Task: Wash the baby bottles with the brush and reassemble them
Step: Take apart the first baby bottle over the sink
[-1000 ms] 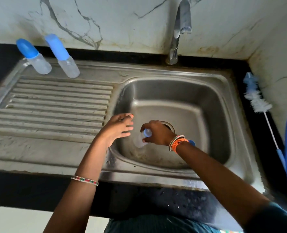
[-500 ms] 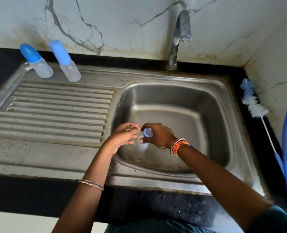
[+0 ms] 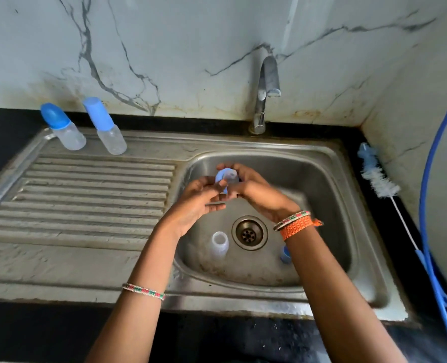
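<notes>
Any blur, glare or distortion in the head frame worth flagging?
Head view: motion blur on the right hand and the blue nipple ring both hands hold; wide-angle bowing along the steel sink rim; soft glare on the chrome tap; dim foreground under the counter; the capped clear bottles stay sharp.

Over the sink basin, the right hand grips a blue nipple ring while the left hand pinches it too. An open bottle stands beside the drain. Two capped bottles stand at the drainboard's back left corner. A brush lies along the sink's right edge.
</notes>
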